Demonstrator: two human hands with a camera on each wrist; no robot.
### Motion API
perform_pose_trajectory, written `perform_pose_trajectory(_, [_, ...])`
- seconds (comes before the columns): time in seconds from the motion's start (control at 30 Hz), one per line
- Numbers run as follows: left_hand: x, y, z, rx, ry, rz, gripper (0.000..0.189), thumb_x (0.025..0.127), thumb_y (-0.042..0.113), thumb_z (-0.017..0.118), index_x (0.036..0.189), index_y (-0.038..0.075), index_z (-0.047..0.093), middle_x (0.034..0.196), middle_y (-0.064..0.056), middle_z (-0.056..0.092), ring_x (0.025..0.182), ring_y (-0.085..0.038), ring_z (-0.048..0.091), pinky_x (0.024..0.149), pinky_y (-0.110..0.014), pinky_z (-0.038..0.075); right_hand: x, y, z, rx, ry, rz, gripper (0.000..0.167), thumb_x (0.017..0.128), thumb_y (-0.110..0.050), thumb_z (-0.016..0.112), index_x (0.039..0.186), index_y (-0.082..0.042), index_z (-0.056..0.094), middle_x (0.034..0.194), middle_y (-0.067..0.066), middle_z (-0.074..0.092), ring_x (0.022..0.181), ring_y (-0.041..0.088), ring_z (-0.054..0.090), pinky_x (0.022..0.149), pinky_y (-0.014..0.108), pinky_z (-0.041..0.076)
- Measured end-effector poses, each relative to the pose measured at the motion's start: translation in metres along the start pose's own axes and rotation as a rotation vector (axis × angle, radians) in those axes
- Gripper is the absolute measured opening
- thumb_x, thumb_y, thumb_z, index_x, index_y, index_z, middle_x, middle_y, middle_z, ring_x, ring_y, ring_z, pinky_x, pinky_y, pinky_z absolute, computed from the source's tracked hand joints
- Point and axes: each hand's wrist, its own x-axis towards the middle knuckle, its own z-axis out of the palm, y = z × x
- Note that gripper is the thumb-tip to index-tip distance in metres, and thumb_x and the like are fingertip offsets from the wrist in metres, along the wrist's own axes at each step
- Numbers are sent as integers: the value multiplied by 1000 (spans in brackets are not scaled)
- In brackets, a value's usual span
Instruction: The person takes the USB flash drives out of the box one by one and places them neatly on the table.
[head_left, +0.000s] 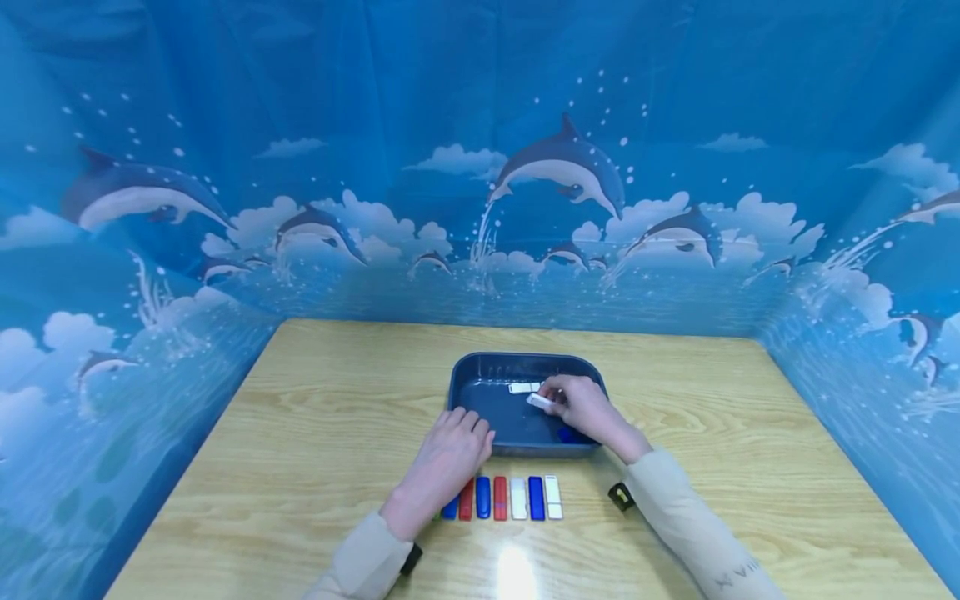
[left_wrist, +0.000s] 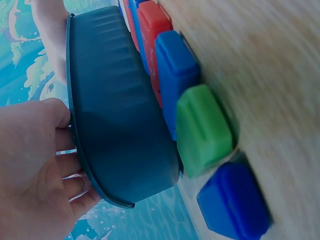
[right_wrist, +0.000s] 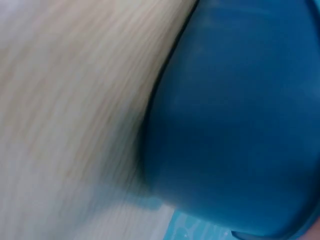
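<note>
My right hand (head_left: 588,408) reaches into the dark blue tray (head_left: 468,362) and pinches a white USB stick (head_left: 538,401) between thumb and fingers. Beside it, another white USB stick (head_left: 522,387) lies on the tray floor, and a dark blue one (head_left: 567,434) is partly visible below the hand. At the near left corner of the tray, my left hand (head_left: 450,446) holds the rim, its fingers reaching over the edge in the left wrist view. The right wrist view has mainly the tray's outer wall (right_wrist: 240,115); the held stick is out of sight there.
In front of the tray runs a row of several USB sticks, with red (head_left: 500,497), white (head_left: 518,498), blue (head_left: 536,498) and green (left_wrist: 202,130) ones. My left forearm covers the row's left end. A dolphin-print curtain (head_left: 480,292) borders the wooden table (head_left: 337,367).
</note>
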Motion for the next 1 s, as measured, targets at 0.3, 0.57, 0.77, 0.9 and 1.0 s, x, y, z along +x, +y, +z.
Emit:
perform_pose_trajectory(0.3, [0, 0, 0, 3, 16, 4, 25, 103, 34, 58, 100, 13, 72, 93, -1, 68, 87, -18, 58, 85, -33, 53, -11, -9, -5, 262, 78, 163, 14, 90, -6, 75, 103, -3, 70, 92, 8, 72, 82, 23, 72, 70, 32, 59])
perform_pose_trajectory(0.57, [-1, 0, -1, -3, 18, 4, 25, 103, 33, 59, 99, 12, 72, 92, -1, 67, 86, -18, 57, 83, -32, 52, -26, -16, -12, 418, 117, 267, 23, 92, -8, 74, 111, 0, 66, 95, 10, 67, 82, 21, 71, 69, 36, 59])
perform_pose_trajectory(0.77, [0, 0, 0, -7, 30, 10, 25, 103, 33, 59, 98, 12, 72, 91, -1, 67, 85, -18, 56, 82, -32, 52, -40, -20, -16, 488, 150, 261, 24, 91, -6, 74, 112, 3, 64, 98, 13, 69, 85, 23, 71, 73, 32, 59])
perform_pose_trajectory(0.9, [0, 0, 0, -9, 28, 10, 25, 103, 33, 59, 97, 12, 71, 89, -1, 66, 84, -18, 55, 82, -32, 52, -49, -22, -18, 496, 162, 242, 24, 91, -5, 75, 111, 4, 64, 98, 13, 69, 89, 22, 69, 77, 23, 56])
perform_pose_trajectory(1.0, [0, -1, 0, -3, 27, 10, 25, 103, 33, 59, 96, 12, 71, 89, 0, 66, 84, -18, 56, 82, -32, 52, -57, -24, -20, 513, 150, 249, 26, 90, -4, 75, 112, 4, 63, 99, 12, 67, 90, 19, 67, 79, 21, 56])
